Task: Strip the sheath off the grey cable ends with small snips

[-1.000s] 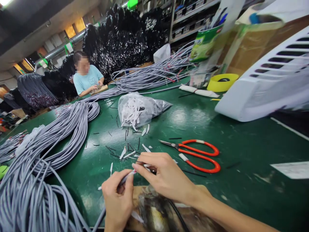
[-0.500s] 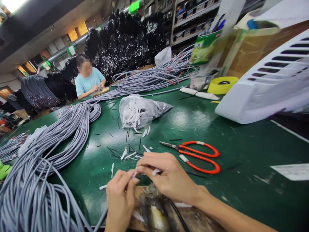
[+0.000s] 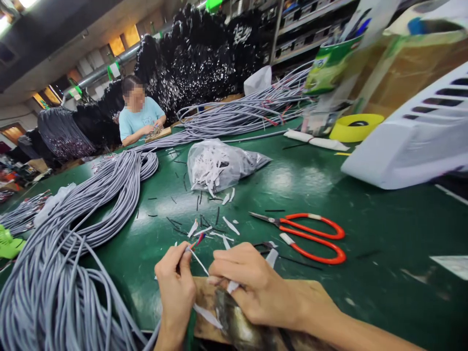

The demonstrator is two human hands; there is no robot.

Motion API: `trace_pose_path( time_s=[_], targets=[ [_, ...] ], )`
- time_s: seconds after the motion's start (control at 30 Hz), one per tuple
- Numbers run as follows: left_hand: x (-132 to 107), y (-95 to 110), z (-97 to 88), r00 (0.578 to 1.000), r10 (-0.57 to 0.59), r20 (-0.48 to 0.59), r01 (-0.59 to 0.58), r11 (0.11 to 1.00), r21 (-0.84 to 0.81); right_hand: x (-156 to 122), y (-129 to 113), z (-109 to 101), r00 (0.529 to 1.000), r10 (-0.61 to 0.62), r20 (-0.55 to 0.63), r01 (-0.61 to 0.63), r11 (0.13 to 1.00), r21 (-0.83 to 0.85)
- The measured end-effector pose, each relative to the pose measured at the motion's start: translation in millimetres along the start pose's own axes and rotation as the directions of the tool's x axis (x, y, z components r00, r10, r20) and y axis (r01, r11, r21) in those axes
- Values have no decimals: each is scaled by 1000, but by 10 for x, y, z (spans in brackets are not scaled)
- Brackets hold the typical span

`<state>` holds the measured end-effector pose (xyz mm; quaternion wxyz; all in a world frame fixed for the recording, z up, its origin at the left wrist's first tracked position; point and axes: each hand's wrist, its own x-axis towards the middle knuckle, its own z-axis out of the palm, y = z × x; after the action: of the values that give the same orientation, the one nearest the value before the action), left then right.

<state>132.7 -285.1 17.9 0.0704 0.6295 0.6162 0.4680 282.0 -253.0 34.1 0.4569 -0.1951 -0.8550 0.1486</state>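
My left hand (image 3: 174, 280) pinches the end of a grey cable, whose red and blue wires (image 3: 199, 240) stick out past the fingertips. From that end a thin white strand (image 3: 199, 262) runs taut to my right hand (image 3: 252, 282), which is closed on it. A pale scrap (image 3: 232, 286) also shows among the right fingers. Beneath the hands lies a worn wooden board (image 3: 318, 292) carrying a dark, shiny lump (image 3: 237, 317), partly covered by my right wrist. Red-handled scissors (image 3: 310, 236) rest on the green table beyond my right hand.
Grey cable bundles (image 3: 109, 195) cover the left side and run along the back. A clear bag of white scraps (image 3: 215, 165) sits mid-table, with black and white offcuts (image 3: 230, 225) before it. At right are yellow tape (image 3: 356, 127) and a white vented casing (image 3: 409, 141). A co-worker (image 3: 141, 114) sits across.
My hands have moved apart, the left one leftward, and the white strand now stretches between them. Red and blue wires now show at the cable end. The view has shifted slightly.
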Motion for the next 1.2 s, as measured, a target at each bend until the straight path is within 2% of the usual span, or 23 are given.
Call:
trace_pose_path(
  time_s=[0.1, 0.2, 0.27, 0.3, 0.33, 0.37, 0.43, 0.5, 0.57, 0.63, 0.77, 0.87, 0.93, 1.03, 1.13, 1.2],
  targets=[
    [-40, 34, 32, 991, 83, 109, -89, 995, 50, -9, 18, -42, 998, -27, -54, 21, 994, -112],
    [-71, 92, 41, 926, 181, 332, -195, 981, 9, 33, 107, -105, 995, 2, -104, -21, 983, -184],
    [-66, 115, 27, 880, 189, 436, -199, 980, -25, 80, 193, -147, 991, 93, -96, -107, 982, -155],
    [-55, 116, 17, 870, 166, 464, -172, 985, -30, 104, 241, -169, 980, 177, -88, -188, 972, -140],
    [-42, 108, 6, 872, 127, 473, -130, 991, -26, 127, 288, -191, 954, 286, -85, -296, 943, -151],
    [-27, 93, -5, 883, 77, 463, -76, 997, -21, 145, 333, -212, 910, 406, -88, -416, 888, -195],
    [-2, 41, -22, 917, -31, 397, 47, 998, -31, 159, 405, -240, 787, 612, -81, -594, 715, -369],
    [9, -21, -29, 946, -116, 302, 145, 987, -75, 138, 441, -239, 702, 712, 16, -587, 592, -553],
    [5, -74, -26, 957, -168, 234, 200, 973, -119, 82, 443, -218, 673, 724, 150, -498, 594, -632],
    [-6, -108, -19, 956, -200, 212, 235, 960, -150, -2, 427, -202, 690, 691, 214, -438, 635, -637],
    [-28, -122, -11, 951, -233, 202, 275, 939, -209, -238, 425, -220, 825, 494, 273, -302, 795, -526],
    [-34, -117, -17, 958, -211, 196, 252, 944, -212, -401, 484, -201, 882, 363, 299, -220, 880, -420],
    [-39, -116, -25, 964, -191, 183, 227, 953, -201, -451, 526, -155, 918, 300, 258, -164, 882, -442],
    [-50, -122, -35, 970, -177, 165, 208, 959, -194, -408, 510, -72, 973, 208, 95, -129, 841, -525],
    [-58, -127, -36, 972, -170, 160, 200, 961, -191, -269, 367, -3, 987, 161, -32, -150, 810, -567],
    [-58, -125, -34, 973, -170, 158, 199, 962, -187, -165, 241, 35, 990, 134, -43, -132, 784, -606]
  ],
)
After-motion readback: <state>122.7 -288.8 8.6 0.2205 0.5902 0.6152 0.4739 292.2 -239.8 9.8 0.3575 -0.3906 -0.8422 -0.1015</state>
